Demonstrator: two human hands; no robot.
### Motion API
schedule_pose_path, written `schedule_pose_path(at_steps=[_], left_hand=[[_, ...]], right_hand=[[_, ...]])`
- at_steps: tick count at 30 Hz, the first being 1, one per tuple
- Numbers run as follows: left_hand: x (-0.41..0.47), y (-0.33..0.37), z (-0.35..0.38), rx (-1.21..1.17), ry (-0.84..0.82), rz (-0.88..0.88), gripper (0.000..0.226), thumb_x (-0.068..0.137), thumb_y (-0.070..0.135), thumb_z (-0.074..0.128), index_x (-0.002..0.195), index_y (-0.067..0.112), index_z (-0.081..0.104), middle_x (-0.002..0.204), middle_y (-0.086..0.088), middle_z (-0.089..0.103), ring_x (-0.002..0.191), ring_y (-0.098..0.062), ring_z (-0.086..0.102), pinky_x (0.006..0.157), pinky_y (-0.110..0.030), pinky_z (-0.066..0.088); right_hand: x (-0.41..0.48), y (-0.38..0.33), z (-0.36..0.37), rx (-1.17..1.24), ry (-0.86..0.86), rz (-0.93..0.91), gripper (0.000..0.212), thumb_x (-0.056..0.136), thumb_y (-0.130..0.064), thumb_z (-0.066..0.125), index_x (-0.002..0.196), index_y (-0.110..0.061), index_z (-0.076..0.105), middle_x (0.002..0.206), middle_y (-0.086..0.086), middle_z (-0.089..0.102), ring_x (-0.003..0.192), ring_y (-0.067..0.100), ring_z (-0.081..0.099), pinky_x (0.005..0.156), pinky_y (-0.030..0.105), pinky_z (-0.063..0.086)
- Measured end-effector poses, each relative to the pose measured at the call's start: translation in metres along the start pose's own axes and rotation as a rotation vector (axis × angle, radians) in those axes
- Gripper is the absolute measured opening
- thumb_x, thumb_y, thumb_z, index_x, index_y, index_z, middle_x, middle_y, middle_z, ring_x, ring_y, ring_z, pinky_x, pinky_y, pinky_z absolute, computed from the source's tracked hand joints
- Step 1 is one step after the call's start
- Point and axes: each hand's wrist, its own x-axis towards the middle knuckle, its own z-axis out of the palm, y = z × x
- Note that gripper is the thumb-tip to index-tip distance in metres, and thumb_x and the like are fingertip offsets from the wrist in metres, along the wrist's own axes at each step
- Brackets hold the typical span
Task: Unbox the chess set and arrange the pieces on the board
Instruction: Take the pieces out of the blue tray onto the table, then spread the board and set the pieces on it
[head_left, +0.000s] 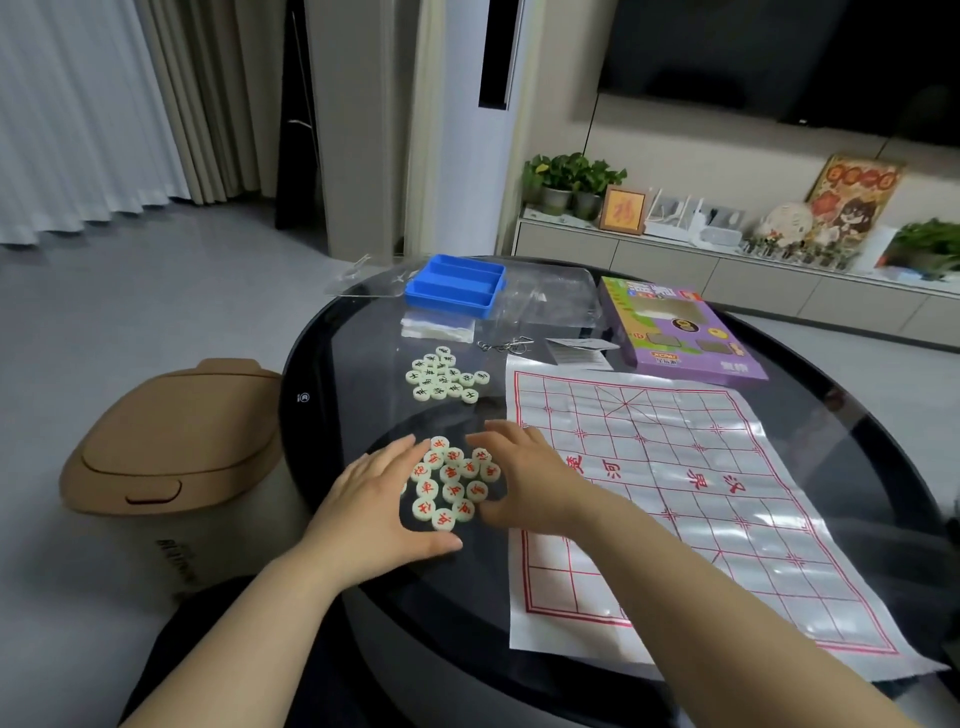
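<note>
Several round pale pieces with red characters (451, 483) lie bunched on the dark glass table (332, 364). My left hand (379, 499) cups the left side of the bunch, fingers straight and thumb along its near edge. My right hand (524, 478) cups the right side, fingers relaxed against the pieces. A second bunch of pale pieces with dark characters (445, 375) lies farther back. The white sheet board with red grid lines (701, 499) is spread flat to the right, with no pieces on it. The purple chess set box (675, 332) lies behind the board.
A blue plastic tray (455, 285) stands at the table's far side beside clear plastic wrapping (545, 301). Small metal rings (504, 344) and a paper slip (579, 351) lie near the box. A tan-lidded bin (176, 447) stands on the floor at left.
</note>
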Motion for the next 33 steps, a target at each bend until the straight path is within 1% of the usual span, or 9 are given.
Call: schedule_pose_path(at_steps=[3, 6, 11, 17, 22, 25, 27, 30, 33], left_hand=[[0.003, 0.0, 0.0, 0.014, -0.003, 0.005, 0.114, 0.045, 0.08, 0.046, 0.142, 0.034, 0.007, 0.151, 0.016, 0.008, 0.138, -0.008, 0.01, 0.111, -0.023, 0.002], [0.001, -0.003, 0.0, -0.02, 0.05, -0.006, 0.119, 0.033, 0.08, 0.029, 0.141, 0.034, 0.013, 0.149, 0.018, 0.014, 0.136, -0.005, 0.016, 0.11, -0.022, 0.008], [0.001, -0.002, 0.002, -0.022, 0.088, 0.01, 0.094, 0.067, 0.061, 0.065, 0.141, 0.034, 0.015, 0.147, 0.019, 0.017, 0.134, -0.005, 0.018, 0.11, -0.023, 0.01], [0.002, -0.005, 0.005, 0.005, 0.102, 0.026, 0.09, 0.068, 0.066, 0.059, 0.14, 0.034, 0.017, 0.146, 0.02, 0.019, 0.134, -0.003, 0.017, 0.109, -0.02, 0.007], [0.003, -0.003, 0.003, -0.01, 0.1, 0.014, 0.088, 0.071, 0.054, 0.065, 0.141, 0.034, 0.016, 0.147, 0.02, 0.018, 0.134, -0.004, 0.016, 0.109, -0.021, 0.008], [0.003, -0.007, 0.005, -0.029, 0.108, 0.022, 0.093, 0.065, 0.061, 0.065, 0.141, 0.033, 0.018, 0.147, 0.018, 0.018, 0.135, -0.006, 0.017, 0.11, -0.024, 0.011], [0.003, -0.007, 0.006, -0.059, 0.191, 0.052, 0.097, 0.056, 0.074, 0.051, 0.139, 0.028, 0.027, 0.144, 0.016, 0.024, 0.133, -0.003, 0.017, 0.108, -0.023, 0.009], [-0.001, 0.002, 0.011, -0.081, 0.347, 0.202, 0.068, 0.069, 0.058, 0.042, 0.118, 0.015, 0.058, 0.123, 0.006, 0.054, 0.116, 0.0, 0.036, 0.103, -0.032, 0.025], [-0.014, 0.038, 0.019, 0.082, 0.261, 0.389, 0.045, 0.081, 0.048, 0.04, 0.102, 0.019, 0.068, 0.106, 0.008, 0.066, 0.102, -0.006, 0.058, 0.098, -0.036, 0.038]], right_hand=[[0.013, 0.003, -0.005, -0.02, -0.094, 0.044, 0.074, 0.08, -0.023, 0.064, 0.142, -0.021, 0.024, 0.147, 0.002, 0.024, 0.135, 0.022, 0.02, 0.11, 0.036, 0.029], [0.023, 0.005, -0.006, -0.044, -0.111, 0.047, 0.063, 0.081, -0.022, 0.063, 0.137, -0.02, 0.034, 0.138, 0.004, 0.034, 0.128, 0.022, 0.03, 0.103, 0.033, 0.036], [0.03, 0.0, -0.002, -0.088, -0.06, 0.012, 0.046, 0.084, -0.019, 0.059, 0.128, -0.014, 0.046, 0.13, 0.007, 0.041, 0.12, 0.022, 0.04, 0.093, 0.027, 0.038], [0.037, -0.002, 0.001, -0.097, -0.013, 0.03, 0.029, 0.086, -0.009, 0.053, 0.115, -0.009, 0.053, 0.122, 0.011, 0.046, 0.108, 0.027, 0.051, 0.078, 0.025, 0.037], [0.041, -0.001, 0.002, -0.055, -0.007, 0.042, 0.026, 0.084, -0.008, 0.056, 0.11, -0.009, 0.057, 0.118, 0.009, 0.047, 0.102, 0.026, 0.055, 0.076, 0.026, 0.04], [0.038, 0.001, -0.002, 0.01, 0.029, 0.02, 0.025, 0.082, -0.007, 0.058, 0.107, -0.008, 0.06, 0.117, 0.008, 0.049, 0.094, 0.02, 0.052, 0.073, 0.022, 0.038], [0.033, 0.004, -0.01, 0.053, 0.081, 0.011, 0.025, 0.08, -0.004, 0.059, 0.104, -0.006, 0.061, 0.113, 0.008, 0.05, 0.086, 0.015, 0.046, 0.07, 0.019, 0.035], [0.016, 0.012, -0.025, 0.147, 0.154, 0.021, 0.022, 0.079, -0.002, 0.059, 0.1, -0.007, 0.061, 0.099, 0.003, 0.048, 0.082, 0.014, 0.045, 0.069, 0.021, 0.037], [-0.008, 0.026, -0.033, 0.16, 0.148, 0.039, 0.019, 0.079, -0.002, 0.059, 0.096, -0.01, 0.061, 0.095, -0.002, 0.046, 0.082, 0.013, 0.046, 0.069, 0.017, 0.036]])
